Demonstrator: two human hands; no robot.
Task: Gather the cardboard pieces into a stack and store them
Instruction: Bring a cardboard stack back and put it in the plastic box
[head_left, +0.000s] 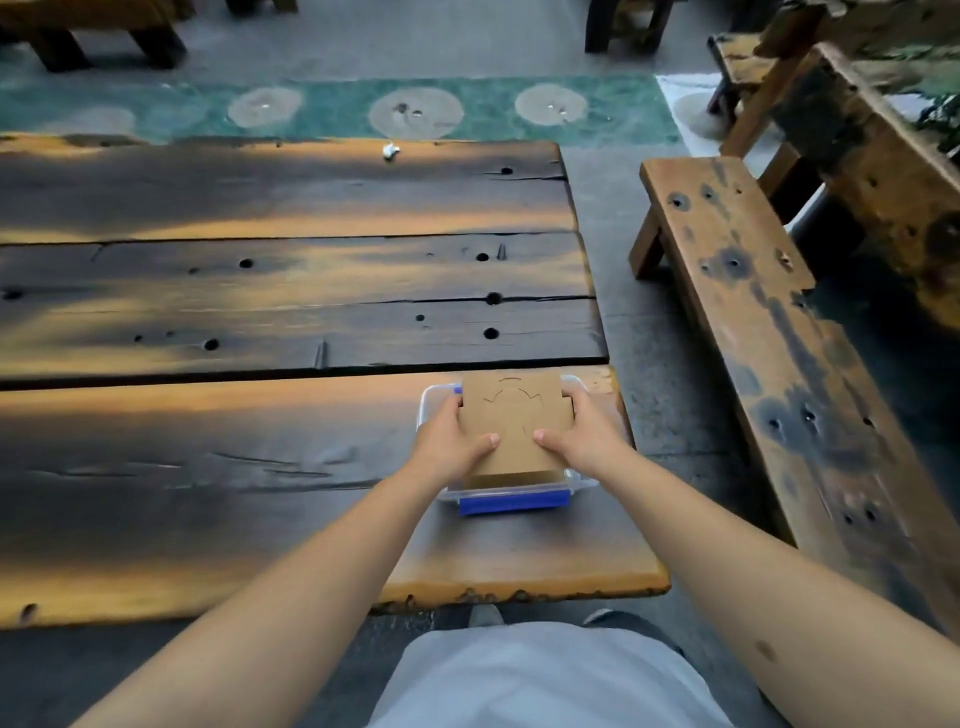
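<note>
Both hands (452, 441) grip cardboard stack (514, 426), lengthwise away

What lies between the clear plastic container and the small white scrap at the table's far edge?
Nothing: in the head view, only bare dark planks of the wooden table separate the clear plastic container from the small white scrap.

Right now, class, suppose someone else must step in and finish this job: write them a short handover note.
Left hand: gripping the left edge of the cardboard stack, thumb on top.
Right hand: gripping the right edge, thumb on top.
The stack sits over the clear plastic box with blue clips, near the right end of the wooden table.
Done: pieces gathered into one stack.
Left: lower the stack fully into the box and close it; no lid is visible. A small white scrap lies at the far table edge.
</note>
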